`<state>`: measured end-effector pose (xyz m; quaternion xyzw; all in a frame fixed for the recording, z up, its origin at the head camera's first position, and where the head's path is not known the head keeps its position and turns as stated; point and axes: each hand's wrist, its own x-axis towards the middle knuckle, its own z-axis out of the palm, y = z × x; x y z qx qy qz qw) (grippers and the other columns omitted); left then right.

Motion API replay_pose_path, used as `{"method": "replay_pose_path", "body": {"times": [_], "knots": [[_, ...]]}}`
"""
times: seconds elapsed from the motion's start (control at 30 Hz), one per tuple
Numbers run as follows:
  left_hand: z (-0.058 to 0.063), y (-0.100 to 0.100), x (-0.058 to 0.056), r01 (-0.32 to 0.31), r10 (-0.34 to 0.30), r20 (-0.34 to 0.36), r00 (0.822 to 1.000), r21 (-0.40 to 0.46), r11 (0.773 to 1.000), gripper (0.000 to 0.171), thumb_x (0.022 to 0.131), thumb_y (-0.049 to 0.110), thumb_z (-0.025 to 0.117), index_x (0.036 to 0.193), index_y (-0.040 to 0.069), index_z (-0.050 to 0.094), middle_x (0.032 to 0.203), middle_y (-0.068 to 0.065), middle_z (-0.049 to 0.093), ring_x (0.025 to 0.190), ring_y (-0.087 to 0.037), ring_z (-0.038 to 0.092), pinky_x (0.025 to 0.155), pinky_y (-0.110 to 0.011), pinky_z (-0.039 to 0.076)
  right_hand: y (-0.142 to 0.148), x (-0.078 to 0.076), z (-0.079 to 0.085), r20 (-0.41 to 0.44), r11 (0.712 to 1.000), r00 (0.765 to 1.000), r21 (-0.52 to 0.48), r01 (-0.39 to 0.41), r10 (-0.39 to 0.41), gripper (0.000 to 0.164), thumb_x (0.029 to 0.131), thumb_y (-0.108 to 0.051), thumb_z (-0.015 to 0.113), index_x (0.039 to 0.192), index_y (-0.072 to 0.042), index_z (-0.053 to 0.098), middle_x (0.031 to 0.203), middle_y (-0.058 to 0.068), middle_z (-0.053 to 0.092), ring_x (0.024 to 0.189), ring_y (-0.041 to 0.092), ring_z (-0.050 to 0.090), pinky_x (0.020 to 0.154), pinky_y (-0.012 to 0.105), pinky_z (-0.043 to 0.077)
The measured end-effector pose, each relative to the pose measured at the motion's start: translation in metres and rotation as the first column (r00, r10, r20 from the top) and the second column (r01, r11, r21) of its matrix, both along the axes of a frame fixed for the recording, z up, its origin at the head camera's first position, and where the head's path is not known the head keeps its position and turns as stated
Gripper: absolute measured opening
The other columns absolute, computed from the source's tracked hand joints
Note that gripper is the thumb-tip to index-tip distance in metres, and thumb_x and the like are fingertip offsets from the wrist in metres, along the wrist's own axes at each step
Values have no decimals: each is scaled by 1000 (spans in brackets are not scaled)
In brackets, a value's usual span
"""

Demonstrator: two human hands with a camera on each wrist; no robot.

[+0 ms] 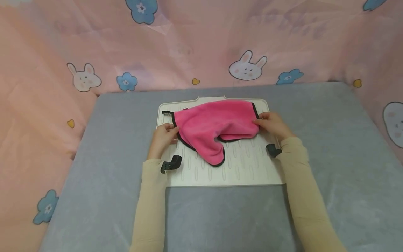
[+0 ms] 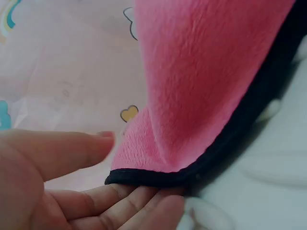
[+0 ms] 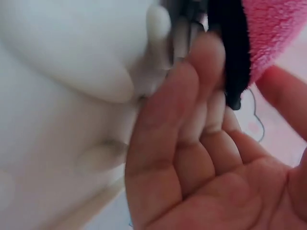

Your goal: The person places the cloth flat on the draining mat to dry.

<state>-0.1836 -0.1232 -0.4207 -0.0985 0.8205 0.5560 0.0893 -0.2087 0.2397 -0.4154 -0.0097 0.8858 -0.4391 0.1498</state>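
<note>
A pink plush cloth (image 1: 217, 119) with black edging lies over a pale ribbed mat (image 1: 242, 168). One rounded lobe of the cloth points toward the front, and a small black loop (image 1: 167, 112) sticks out at its left corner. My left hand (image 1: 163, 138) pinches the left edge; in the left wrist view, fingers (image 2: 115, 201) lie beneath the black binding (image 2: 148, 177) with the thumb above. At the opposite end my right hand (image 1: 274, 124) grips the right edge. In the right wrist view, its fingers (image 3: 206, 139) are under the black trim (image 3: 230, 48), the thumb beyond the pink pile.
The mat lies on a grey table (image 1: 110, 157) that stretches out on both sides. Behind stands a pink curtain (image 1: 189, 42) with rabbits and flowers. Black camera mounts (image 1: 172, 163) sit on both wrists, over beige sleeves (image 1: 151, 206).
</note>
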Motion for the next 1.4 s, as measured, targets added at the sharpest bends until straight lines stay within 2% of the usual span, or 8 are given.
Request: {"method": "replay_pose_path", "body": {"times": [0.23, 0.47, 0.6, 0.93, 1.07, 1.23, 1.3, 1.4], "knots": [[-1, 7, 18, 25, -25, 17, 1000, 18, 1000, 26, 92, 11, 60, 108, -8, 61, 96, -22, 67, 71, -12, 64, 65, -23, 54, 3, 22, 2, 94, 997, 994, -59, -53, 58, 35, 95, -27, 57, 107, 7, 57, 83, 5, 68, 76, 15, 64, 77, 30, 44], [-4, 11, 24, 96, -99, 75, 992, 41, 995, 19, 91, 9, 62, 97, -9, 62, 87, -19, 69, 69, -11, 66, 67, -25, 55, 7, 29, -2, 81, 992, 991, -86, -96, 103, 31, 89, -21, 65, 106, 4, 57, 88, 8, 65, 80, 19, 59, 73, 31, 44], [-9, 14, 24, 114, -118, 76, 990, 59, 992, 16, 89, 6, 62, 95, -9, 63, 85, -18, 69, 67, -11, 66, 67, -25, 55, 7, 33, -3, 120, 990, 986, -94, -108, 119, 36, 87, -17, 68, 114, 4, 56, 99, 12, 64, 91, 22, 56, 82, 33, 42], [-18, 11, 22, -45, 55, -39, 998, 210, 977, 9, 91, -3, 53, 96, -10, 57, 84, -17, 65, 65, -9, 62, 66, -22, 54, 3, 31, -3, 95, 986, 993, -159, -48, 63, 30, 92, -21, 63, 105, 4, 54, 92, 8, 68, 81, 15, 60, 77, 30, 41], [-17, 6, 21, -104, 123, -50, 991, 285, 953, 9, 91, -4, 52, 96, -11, 55, 77, -10, 63, 62, -7, 61, 63, -20, 54, 3, 29, -1, 105, 977, 993, -212, -25, 48, 32, 93, -18, 61, 111, 6, 52, 92, 4, 70, 80, 13, 64, 86, 36, 37], [-16, 1, 21, -187, 227, -61, 972, 387, 903, 5, 90, -8, 51, 94, -9, 54, 70, -2, 59, 60, -6, 60, 60, -18, 53, 2, 30, -1, 105, 972, 994, -235, -3, 29, 38, 94, -19, 60, 117, 8, 49, 91, 4, 71, 79, 11, 65, 89, 40, 36], [-16, 0, 20, -190, 232, -60, 971, 395, 899, 5, 90, -8, 52, 95, -9, 54, 70, -2, 59, 60, -6, 60, 60, -19, 53, 2, 30, -1, 100, 968, 995, -252, 7, 19, 41, 94, -20, 59, 120, 9, 47, 91, 3, 71, 80, 11, 65, 89, 36, 41], [-15, -1, 21, -108, 124, -29, 992, 337, 935, 10, 93, -2, 53, 98, -10, 56, 74, -4, 61, 63, -6, 61, 63, -20, 54, 1, 31, -1, 90, 955, 996, -295, 24, 2, 42, 95, -19, 57, 123, 9, 44, 90, 0, 70, 82, 10, 67, 82, 26, 50]]}}
